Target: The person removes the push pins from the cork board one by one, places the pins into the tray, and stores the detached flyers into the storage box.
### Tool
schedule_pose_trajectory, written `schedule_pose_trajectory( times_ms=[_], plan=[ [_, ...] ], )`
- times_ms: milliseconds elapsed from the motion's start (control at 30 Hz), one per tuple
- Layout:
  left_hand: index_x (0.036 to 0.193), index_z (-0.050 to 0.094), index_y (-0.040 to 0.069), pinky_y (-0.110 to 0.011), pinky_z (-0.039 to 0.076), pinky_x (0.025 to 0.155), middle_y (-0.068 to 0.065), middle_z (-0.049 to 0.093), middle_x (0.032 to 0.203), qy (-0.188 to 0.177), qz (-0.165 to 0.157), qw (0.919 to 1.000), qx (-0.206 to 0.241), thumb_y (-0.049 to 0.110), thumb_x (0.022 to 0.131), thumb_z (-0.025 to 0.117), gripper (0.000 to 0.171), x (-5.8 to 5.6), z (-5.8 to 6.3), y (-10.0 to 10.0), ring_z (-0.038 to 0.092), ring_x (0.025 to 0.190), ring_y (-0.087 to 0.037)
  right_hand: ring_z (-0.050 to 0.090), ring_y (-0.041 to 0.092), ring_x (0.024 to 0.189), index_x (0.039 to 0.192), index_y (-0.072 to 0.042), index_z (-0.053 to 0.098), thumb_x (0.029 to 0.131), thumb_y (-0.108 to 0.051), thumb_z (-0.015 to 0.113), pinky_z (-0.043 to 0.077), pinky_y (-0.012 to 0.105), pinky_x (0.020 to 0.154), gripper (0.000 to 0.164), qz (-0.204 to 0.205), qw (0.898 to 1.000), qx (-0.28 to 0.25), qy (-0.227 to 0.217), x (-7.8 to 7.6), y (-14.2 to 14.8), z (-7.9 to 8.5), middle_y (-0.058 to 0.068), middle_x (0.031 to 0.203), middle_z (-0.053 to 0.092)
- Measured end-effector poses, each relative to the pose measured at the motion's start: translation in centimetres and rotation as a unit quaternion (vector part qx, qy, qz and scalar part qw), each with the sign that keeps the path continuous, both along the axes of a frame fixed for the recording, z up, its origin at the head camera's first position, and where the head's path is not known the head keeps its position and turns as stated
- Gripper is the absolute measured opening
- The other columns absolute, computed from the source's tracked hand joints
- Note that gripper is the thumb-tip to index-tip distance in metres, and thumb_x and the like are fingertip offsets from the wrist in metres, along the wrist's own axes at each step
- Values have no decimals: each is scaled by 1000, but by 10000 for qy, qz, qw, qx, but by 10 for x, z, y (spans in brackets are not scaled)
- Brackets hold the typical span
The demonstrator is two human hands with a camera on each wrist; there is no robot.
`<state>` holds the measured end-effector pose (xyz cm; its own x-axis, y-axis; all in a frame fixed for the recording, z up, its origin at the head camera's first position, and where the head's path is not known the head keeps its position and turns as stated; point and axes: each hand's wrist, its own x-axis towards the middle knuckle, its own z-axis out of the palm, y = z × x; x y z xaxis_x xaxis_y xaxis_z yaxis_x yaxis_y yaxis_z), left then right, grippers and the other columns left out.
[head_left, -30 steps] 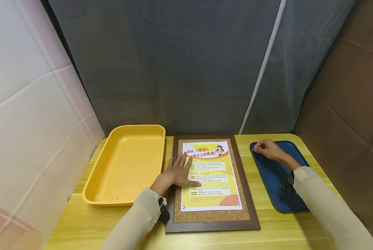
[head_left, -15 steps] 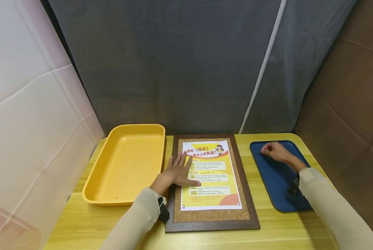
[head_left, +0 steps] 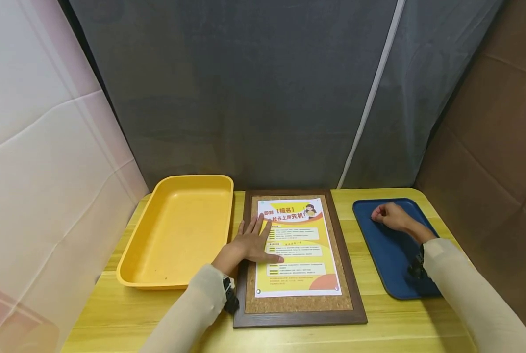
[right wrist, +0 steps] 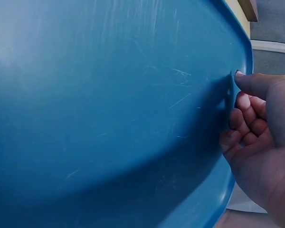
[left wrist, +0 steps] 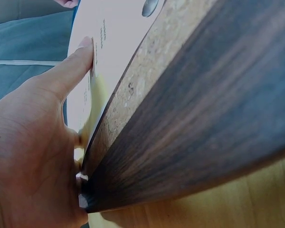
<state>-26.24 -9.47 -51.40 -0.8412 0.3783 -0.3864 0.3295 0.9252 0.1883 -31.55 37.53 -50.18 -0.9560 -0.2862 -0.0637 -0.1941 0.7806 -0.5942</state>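
Note:
My left hand point(head_left: 250, 246) lies flat with spread fingers on a yellow and white printed poster point(head_left: 298, 282). The poster is on a cork board point(head_left: 298, 306) with a dark wooden frame. A silver round thumbtack point(left wrist: 150, 6) sits at the poster's lower left corner, and another small tack point(head_left: 337, 289) shows at its lower right. My right hand point(head_left: 392, 216) is over the far left part of a blue tray point(head_left: 399, 264), fingers curled and thumb near the index finger. A tiny dark speck shows at the thumb tip; I cannot tell whether anything is pinched there.
A large yellow tray point(head_left: 187, 225) stands left of the board on the wooden table point(head_left: 112, 314). Dark cloth point(head_left: 245, 98) hangs behind the table, with a white panel point(head_left: 55, 147) at left and a brown one point(head_left: 488, 162) at right.
My right hand has moved slightly to the right and nearer, from the blue tray's far left rim to inside it. The left hand and the poster have stayed still.

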Motion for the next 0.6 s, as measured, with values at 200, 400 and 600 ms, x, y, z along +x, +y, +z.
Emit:
schedule_pose_trajectory(
  times_ms=[200,400,600],
  plan=[
    [171,-4,17,-64,-12,126,-13,-21,175,28,-32,10000,-50,88,83,59,130,1,1,0,-19,162,-34,59,18,82,97,4,71,103,-4,64,50,37,76,12,33,10000,11,32,1,2,-2,10,91,70],
    [172,2,13,-65,-10,126,-16,-15,177,90,-66,9999,76,90,81,58,132,5,8,0,-13,163,-35,59,18,81,96,3,72,102,-4,65,50,34,75,11,-14,10000,19,45,1,2,-2,10,91,71],
    [172,-1,15,-65,-11,126,-14,-18,176,35,-31,10000,55,88,82,61,130,3,3,0,-16,163,-34,59,19,82,98,3,71,103,-4,63,49,32,75,12,-170,9998,-75,-3,1,1,0,10,91,70]
  ],
)
